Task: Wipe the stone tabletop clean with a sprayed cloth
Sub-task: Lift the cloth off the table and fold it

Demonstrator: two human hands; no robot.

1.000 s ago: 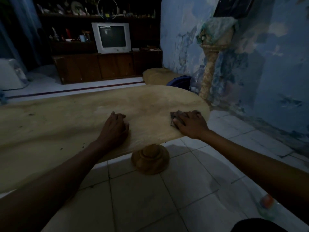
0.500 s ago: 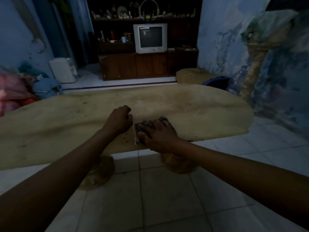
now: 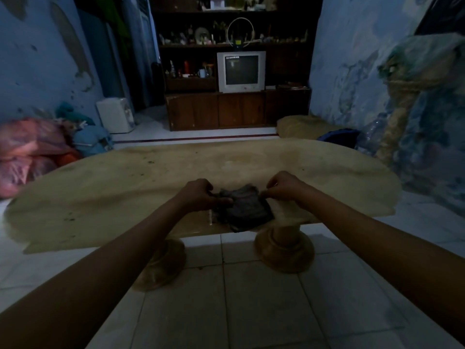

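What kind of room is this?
Probably a living room in a home: a boxy silver television sits in a dark wooden cabinet with shelves of knick-knacks, and there's a low tan stone table on the tiled floor.

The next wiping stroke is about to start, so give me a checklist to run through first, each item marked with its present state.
1. Cloth on the tabletop: ok, it lies at the near edge.
2. Left hand holds the cloth: ok, fingers curled on its left side.
3. Right hand holds the cloth: ok, pinching its right corner.
4. Cloth folded flat for wiping: not ok, it is bunched.
5. Cloth damp from spray: cannot tell.
6. Dirt left: not ok, dark specks remain on the left part.
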